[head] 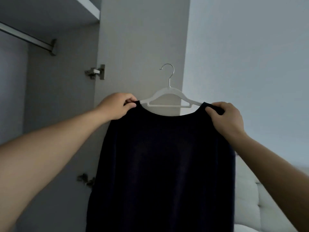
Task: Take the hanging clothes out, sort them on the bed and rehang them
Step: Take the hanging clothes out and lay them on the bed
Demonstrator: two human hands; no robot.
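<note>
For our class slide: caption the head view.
Both hands, left hand and right hand, hold a dark top on a white hanger.

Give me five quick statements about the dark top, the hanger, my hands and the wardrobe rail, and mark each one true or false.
1. The dark top sits on a white hanger. True.
2. The hanger's hook is hooked over the wardrobe rail. False: the hook is free in the air, right of the rail and lower in the picture.
3. The left hand pinches the top's shoulder. True.
4. The right hand hangs empty. False: it grips the top's other shoulder.
5. Several garments hang on the rail. False: the visible stretch of rail is bare.
</note>
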